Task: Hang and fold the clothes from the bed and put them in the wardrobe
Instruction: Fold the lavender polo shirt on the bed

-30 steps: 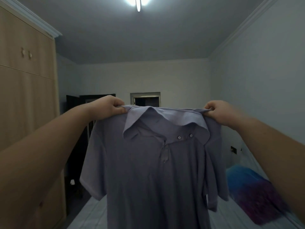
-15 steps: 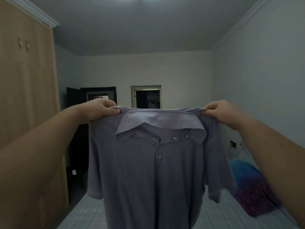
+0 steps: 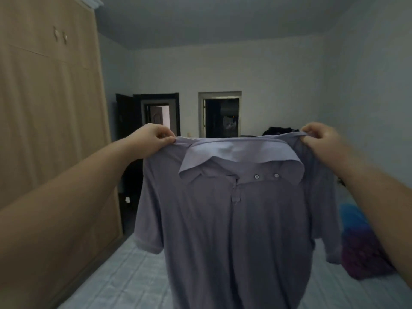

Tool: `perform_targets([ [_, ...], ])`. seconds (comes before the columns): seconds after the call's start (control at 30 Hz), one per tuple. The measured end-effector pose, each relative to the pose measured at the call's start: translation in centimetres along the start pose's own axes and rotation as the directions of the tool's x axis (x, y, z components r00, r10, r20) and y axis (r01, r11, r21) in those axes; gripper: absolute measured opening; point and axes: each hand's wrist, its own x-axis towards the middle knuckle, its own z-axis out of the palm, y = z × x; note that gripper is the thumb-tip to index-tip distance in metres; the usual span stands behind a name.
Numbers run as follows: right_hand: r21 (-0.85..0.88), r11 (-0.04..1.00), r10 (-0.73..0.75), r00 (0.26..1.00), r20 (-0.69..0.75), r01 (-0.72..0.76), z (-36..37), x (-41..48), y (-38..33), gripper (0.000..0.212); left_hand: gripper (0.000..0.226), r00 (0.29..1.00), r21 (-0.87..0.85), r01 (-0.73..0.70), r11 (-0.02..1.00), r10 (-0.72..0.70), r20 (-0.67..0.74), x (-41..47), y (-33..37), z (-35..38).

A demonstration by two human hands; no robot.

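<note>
Polo shirt (image 3: pixel 234 230) up high and spread wide: a greyish-lilac one, hanging full length right in front of the camera, front side facing us. Left hand (image 3: pixel 153 139) pinches one shoulder, fingers curled tight over the fabric. Right hand (image 3: pixel 321 139) grips the other shoulder the same way, with the cloth bunched under thumb and fingers. Both arms reach forward, the hands well apart, and the top edge is pulled taut between them. The collar (image 3: pixel 236 152), paler than the body, flops down over the chest, and two small buttons (image 3: pixel 256 176) show on the open placket just beneath it. Short sleeves dangle on either side. Below lies the bed (image 3: pixel 124 277), its pale quilted cover running toward the far wall. The hem drops out of view, so I cannot tell whether it touches the bed. A blue and purple heap of clothes (image 3: pixel 361 248) sits on the bed's right side. Dark clothes (image 3: pixel 278 130) lie at the far end, peeking over the taut top edge. The wardrobe (image 3: pixel 49 130), light wood with its doors closed, stands along the left.
</note>
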Motion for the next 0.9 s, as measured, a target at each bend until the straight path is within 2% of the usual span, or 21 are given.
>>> perform_targets([
  [0.1,-0.086,0.993,-0.072,0.995,0.068,0.078,-0.3,-1.4,-0.9,0.013,0.006,0.993,0.105,-0.024,0.994,0.036,-0.111,-1.4,0.1,0.8],
  [0.23,-0.278,0.955,-0.074,0.989,0.128,0.107,-1.2,-3.6,-1.5,0.024,0.016,0.98,0.071,-0.044,0.997,0.056,-0.189,-3.3,-0.6,0.7],
  [0.43,-0.435,0.898,-0.051,0.997,0.063,0.074,-2.5,-8.3,-4.9,0.024,0.021,1.0,-0.097,-0.011,0.995,0.013,0.024,-7.1,-1.6,-1.1],
  [0.53,-0.522,0.85,-0.071,0.997,0.024,0.073,-2.5,-11.0,-6.1,0.024,0.021,0.993,-0.12,-0.026,0.992,0.039,0.111,-9.8,-2.7,-2.2],
  [0.7,-0.547,0.834,-0.033,0.996,0.08,0.072,-2.2,-16.8,-6.9,0.02,0.03,0.985,-0.058,-0.078,0.995,0.086,0.151,-14.0,-4.5,-1.8],
  [0.9,-0.548,0.83,-0.044,0.991,0.124,0.105,-2.0,-22.0,-7.5,0.027,0.018,0.971,-0.146,-0.077,0.986,0.108,0.213,-18.0,-7.2,-0.4],
])
